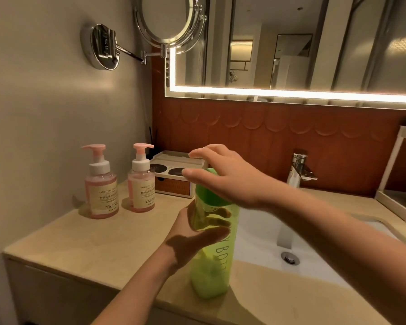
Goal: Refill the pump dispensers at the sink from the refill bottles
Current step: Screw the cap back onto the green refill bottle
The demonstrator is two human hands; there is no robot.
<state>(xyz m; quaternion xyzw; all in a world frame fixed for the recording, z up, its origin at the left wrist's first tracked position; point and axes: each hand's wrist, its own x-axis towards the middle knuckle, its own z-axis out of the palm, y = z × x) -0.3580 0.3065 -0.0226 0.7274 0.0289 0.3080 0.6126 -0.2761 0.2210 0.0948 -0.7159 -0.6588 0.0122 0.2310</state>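
A tall translucent green bottle (211, 259) with a green cap (209, 195) stands on the beige counter (103, 242) at the sink's left edge. My left hand (195, 233) wraps around its upper body; its fingers show through the plastic. My right hand (225, 174) rests over the cap with fingers spread, and whether it grips the cap is not clear. Two pink pump dispensers stand by the left wall, one (101, 184) further left, the other (141, 181) to its right, both partly filled with pink liquid.
A white sink basin (279, 235) with drain lies right of the bottle, a chrome faucet (300, 167) behind it. A small box with a wicker drawer (174, 177) sits behind the dispensers. A white rack (399, 184) stands far right. A swing-arm mirror (169, 19) juts from the wall.
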